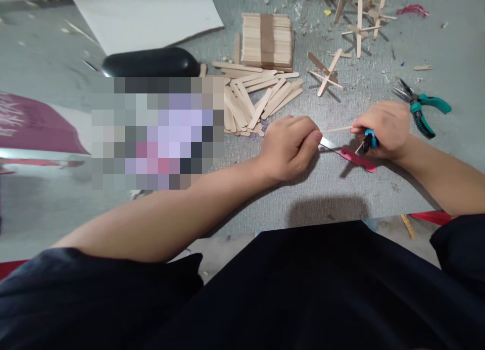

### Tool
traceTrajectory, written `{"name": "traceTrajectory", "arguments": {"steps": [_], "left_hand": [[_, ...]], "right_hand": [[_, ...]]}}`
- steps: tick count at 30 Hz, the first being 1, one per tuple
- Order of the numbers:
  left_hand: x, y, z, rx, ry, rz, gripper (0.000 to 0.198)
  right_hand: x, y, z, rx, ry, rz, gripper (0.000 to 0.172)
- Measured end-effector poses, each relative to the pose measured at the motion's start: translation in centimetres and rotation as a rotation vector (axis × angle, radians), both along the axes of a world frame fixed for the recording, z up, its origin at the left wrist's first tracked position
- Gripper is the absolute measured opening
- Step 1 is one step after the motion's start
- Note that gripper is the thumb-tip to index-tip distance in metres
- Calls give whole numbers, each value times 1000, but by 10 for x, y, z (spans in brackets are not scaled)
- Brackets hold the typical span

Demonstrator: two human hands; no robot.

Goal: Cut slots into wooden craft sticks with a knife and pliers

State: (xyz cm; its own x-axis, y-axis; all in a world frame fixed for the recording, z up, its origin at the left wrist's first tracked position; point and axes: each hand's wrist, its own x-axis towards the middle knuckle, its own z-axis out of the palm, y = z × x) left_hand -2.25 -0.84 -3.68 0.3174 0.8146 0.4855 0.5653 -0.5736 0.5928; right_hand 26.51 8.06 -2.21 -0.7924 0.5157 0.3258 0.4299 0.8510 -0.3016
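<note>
My left hand (pixel 290 145) is closed, pinching one end of a thin wooden stick (pixel 336 130) that spans across to my right hand (pixel 382 128). My right hand is closed too, gripping the other end of the stick together with a small blue-handled tool (pixel 369 140). Just under the stick, a red-handled knife (pixel 350 155) lies flat on the grey table (pixel 341 198). Both hands hover close over the table surface, near its front edge.
A loose pile of popsicle sticks (pixel 253 100) and a banded bundle (pixel 267 41) lie behind my left hand. Glued stick crosses (pixel 328 72) sit farther back. Teal-handled pliers (pixel 420 107) rest at right. A black case (pixel 151 62) and white sheet (pixel 147 16) are at back left.
</note>
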Motion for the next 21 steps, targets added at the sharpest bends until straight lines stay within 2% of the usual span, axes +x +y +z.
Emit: {"name": "traceTrajectory", "arguments": {"steps": [4,6,8,9,11,13,15,17,18,20,21], "left_hand": [[2,0,1,-72,10,124,37],[4,-1,3,-88,26,145,34],[7,-4,7,-99,48,128,34],[9,-7,9,-109,61,102,35],[15,-15,14,-147,99,-1,39],[19,-26,18,-190,157,-195,41],[22,-35,20,-193,245,-389,42],[23,-39,18,-151,335,-474,40],[22,-38,15,-122,366,-467,38],[20,-34,9,-77,393,-371,33],[18,-32,6,-72,381,-323,37]], "right_hand": [[-7,-3,16,-160,-59,-81,31],[-9,-4,31,-208,-85,-120,21],[-10,-4,51,-316,-107,-165,19],[-11,-5,62,-382,-97,-201,21],[-13,-8,81,-527,-217,-230,27],[-16,-14,92,-682,-368,-300,21],[-21,-23,95,-804,-523,-335,23],[-25,-32,91,-859,-634,-328,27],[-27,-36,88,-861,-663,-316,28],[-30,-40,83,-828,-652,-313,28],[-30,-42,82,-808,-623,-332,26]]}}
